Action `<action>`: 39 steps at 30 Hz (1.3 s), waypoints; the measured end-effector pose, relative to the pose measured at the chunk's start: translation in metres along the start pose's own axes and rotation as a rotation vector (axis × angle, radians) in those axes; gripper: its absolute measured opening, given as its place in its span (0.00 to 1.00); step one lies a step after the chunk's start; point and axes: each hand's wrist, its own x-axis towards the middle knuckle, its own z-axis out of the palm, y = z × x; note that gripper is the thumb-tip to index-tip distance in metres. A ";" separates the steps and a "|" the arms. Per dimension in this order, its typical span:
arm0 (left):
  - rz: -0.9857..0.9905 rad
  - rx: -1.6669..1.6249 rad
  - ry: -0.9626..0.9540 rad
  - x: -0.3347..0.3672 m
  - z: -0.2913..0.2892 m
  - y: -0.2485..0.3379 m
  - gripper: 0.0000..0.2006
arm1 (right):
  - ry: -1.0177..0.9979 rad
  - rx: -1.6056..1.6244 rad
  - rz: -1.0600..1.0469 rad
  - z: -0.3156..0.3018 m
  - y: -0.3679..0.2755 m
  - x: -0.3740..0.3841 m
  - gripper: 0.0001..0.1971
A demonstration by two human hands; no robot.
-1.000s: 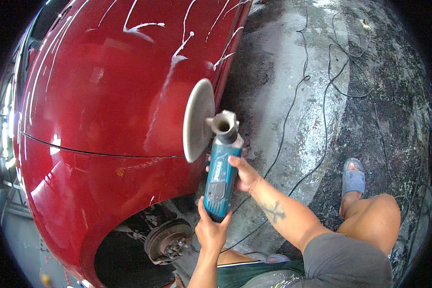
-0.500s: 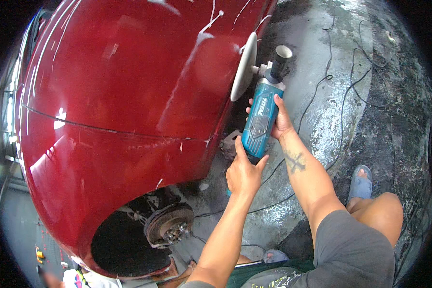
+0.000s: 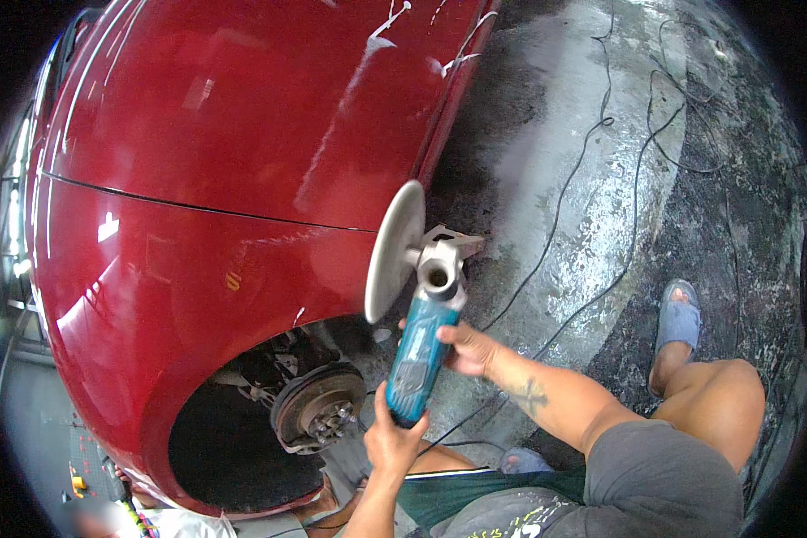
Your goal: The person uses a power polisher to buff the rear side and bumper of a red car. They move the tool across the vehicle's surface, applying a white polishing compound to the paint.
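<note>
Car repair workshop, red car body (image 3: 215,152), bare wheel hub (image 3: 325,414), blue power polisher (image 3: 419,357), stained concrete floor (image 3: 592,242), trailing cords (image 3: 607,121)

To my left I see a white-clad person (image 3: 184,524) and a yellow object (image 3: 78,485); right, blotchy floor (image 3: 592,215).

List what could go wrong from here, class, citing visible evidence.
The power tool has its round pad facing the red bodywork; a tilted edge might mark it. Loose cords across the floor could trip someone. The open-toed sandal leaves toes exposed, should the tool drop.
</note>
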 end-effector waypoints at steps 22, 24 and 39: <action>0.169 0.117 0.091 0.004 -0.038 0.028 0.54 | -0.096 -0.056 -0.118 0.037 -0.035 -0.003 0.50; 0.158 0.107 0.078 0.005 -0.042 0.036 0.54 | -0.085 -0.069 -0.119 0.040 -0.042 -0.004 0.51; -0.053 -0.219 0.033 -0.100 -0.046 -0.119 0.55 | 0.166 -0.233 -0.049 0.114 0.108 -0.014 0.44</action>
